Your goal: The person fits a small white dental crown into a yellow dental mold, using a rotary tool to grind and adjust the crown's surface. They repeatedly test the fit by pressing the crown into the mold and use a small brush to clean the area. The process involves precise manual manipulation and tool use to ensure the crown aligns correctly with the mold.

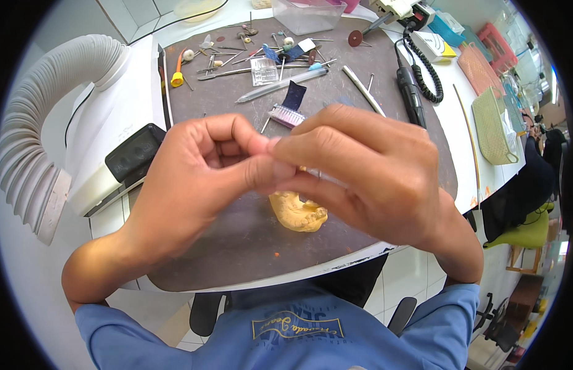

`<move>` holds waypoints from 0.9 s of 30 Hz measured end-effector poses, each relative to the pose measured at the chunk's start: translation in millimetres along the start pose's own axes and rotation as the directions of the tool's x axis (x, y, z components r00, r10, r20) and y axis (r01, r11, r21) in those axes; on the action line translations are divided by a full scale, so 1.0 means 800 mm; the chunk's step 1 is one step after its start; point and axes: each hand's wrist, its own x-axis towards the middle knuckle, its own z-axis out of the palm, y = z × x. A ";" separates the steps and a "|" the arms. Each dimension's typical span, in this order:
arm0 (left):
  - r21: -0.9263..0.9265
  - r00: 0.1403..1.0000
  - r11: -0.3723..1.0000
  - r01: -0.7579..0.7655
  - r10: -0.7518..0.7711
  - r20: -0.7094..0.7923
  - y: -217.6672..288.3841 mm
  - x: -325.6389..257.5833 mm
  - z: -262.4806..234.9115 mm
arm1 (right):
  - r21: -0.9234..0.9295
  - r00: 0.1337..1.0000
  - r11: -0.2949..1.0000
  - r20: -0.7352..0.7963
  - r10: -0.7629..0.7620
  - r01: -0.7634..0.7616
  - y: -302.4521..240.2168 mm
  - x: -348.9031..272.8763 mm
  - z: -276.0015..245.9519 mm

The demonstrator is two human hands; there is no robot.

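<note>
so both hands are up over the brown mat point(225, 262), fingertips pinched together and touching. left hand point(194, 179) has thumb and index nearly closed, right hand point(373, 163) is curled in to meet it. there's a tiny blurry something under the right fingers, but honestly can't tell what either one has hold of. yellow dental model point(292, 214) is lying on the mat right below them, partly hidden by the right hand. small brush point(286, 116) sits just past the fingers, loose metal bits point(228, 74) beyond that.
</note>
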 end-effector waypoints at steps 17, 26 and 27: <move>0.478 0.845 0.744 -0.467 0.215 0.490 -0.026 0.026 -0.033 | 0.377 0.882 0.802 0.103 0.460 -0.463 0.049 0.001 -0.015; -0.191 0.967 0.971 -0.141 0.176 0.183 -0.040 0.021 -0.025 | 0.632 0.659 0.289 0.490 0.570 -0.720 0.028 0.011 -0.028; -0.187 0.970 0.972 -0.143 0.176 0.170 -0.040 0.023 -0.026 | 0.675 0.669 0.266 0.449 0.592 -0.688 0.022 0.013 -0.023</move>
